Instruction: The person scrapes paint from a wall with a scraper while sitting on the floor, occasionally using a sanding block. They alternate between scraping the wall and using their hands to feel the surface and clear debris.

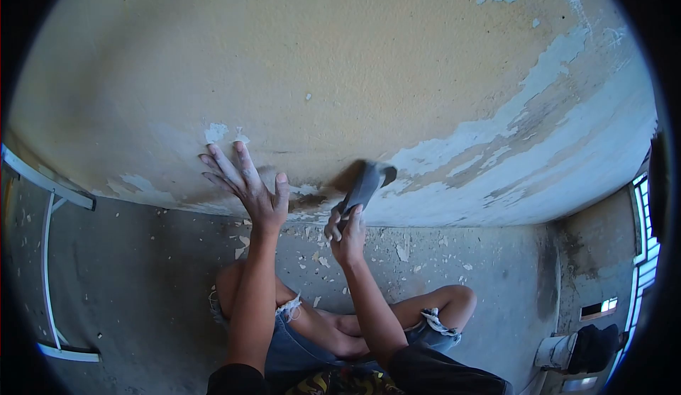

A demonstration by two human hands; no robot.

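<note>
Head view: right hand [348, 237] gripped a dark tool [363, 186] by its lower end, near the bottom edge of the wall [284, 47]; long axis slanted up-right from that grip. Left hand [258, 198], fingers spread over the wall, was farther, leftward.

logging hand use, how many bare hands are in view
2: the dusty left hand, spread against the peeling beige wall, and the dusty right hand, gripping a dark grey blocky tool.
</note>
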